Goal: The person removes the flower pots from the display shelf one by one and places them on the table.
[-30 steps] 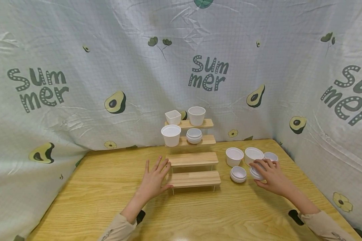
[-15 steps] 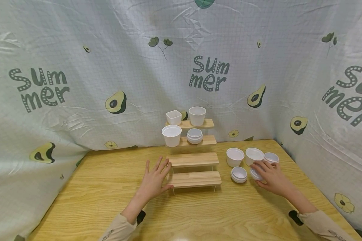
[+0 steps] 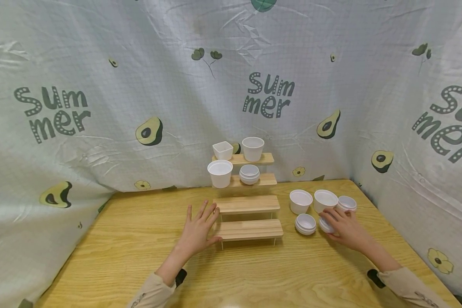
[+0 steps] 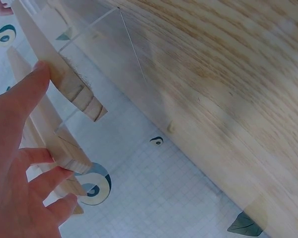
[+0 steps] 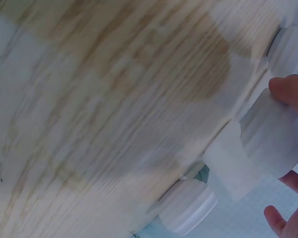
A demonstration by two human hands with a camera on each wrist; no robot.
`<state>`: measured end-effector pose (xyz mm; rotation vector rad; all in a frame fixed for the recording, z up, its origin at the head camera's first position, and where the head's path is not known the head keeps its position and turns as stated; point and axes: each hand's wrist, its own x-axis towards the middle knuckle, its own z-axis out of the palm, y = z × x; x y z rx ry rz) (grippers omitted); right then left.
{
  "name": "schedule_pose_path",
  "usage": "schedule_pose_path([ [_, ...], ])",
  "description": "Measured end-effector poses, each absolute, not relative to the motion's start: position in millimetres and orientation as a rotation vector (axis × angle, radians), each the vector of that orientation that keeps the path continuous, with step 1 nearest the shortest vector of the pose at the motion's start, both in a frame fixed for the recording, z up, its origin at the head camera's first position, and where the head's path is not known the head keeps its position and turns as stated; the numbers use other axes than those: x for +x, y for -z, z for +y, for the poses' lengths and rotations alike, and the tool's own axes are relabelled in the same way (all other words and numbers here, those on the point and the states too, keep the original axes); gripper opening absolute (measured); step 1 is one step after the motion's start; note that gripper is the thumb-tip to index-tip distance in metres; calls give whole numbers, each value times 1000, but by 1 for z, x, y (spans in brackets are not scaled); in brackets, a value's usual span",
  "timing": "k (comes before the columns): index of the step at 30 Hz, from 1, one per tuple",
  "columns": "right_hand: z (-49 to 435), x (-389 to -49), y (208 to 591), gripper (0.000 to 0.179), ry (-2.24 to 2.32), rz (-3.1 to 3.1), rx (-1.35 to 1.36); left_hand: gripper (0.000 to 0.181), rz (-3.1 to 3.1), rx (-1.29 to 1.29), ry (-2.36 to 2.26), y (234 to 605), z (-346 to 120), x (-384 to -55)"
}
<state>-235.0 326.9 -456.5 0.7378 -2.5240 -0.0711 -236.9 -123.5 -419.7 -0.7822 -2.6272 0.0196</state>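
My right hand (image 3: 344, 229) grips a small round white pot (image 5: 273, 136) with a ridged side, thumb and fingers on opposite sides of it. In the head view that pot is partly hidden under the fingers. Just left of it sits a similar ridged pot (image 3: 305, 224). My left hand (image 3: 197, 229) lies spread at the left end of a stepped wooden display stand (image 3: 250, 230). In the left wrist view its thumb touches the lowest step (image 4: 72, 87), and the fingertips rest at the end of the step above (image 4: 69, 153).
On the stand's upper steps are a square pot (image 3: 223, 150), a tapered pot (image 3: 253, 149), a wide pot (image 3: 220, 174) and a ridged pot (image 3: 249, 175). Behind my right hand stand two larger cups (image 3: 301, 202) and a small pot (image 3: 347, 203). A printed curtain (image 3: 169, 162) encloses the table.
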Motion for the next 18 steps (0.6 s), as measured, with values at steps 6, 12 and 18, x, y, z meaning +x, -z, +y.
schedule_pose_path([
  [6,328,-236,459,65,84,-2532,742,81,-2622,-783,-24,422,-124,-238],
  [12,329,-236,461,67,88,-2558,740,81,-2625,-783,-33,422,-124,-238],
  [18,328,-235,461,66,67,-2565,745,80,-2613,-782,-37,421,-124,-237],
])
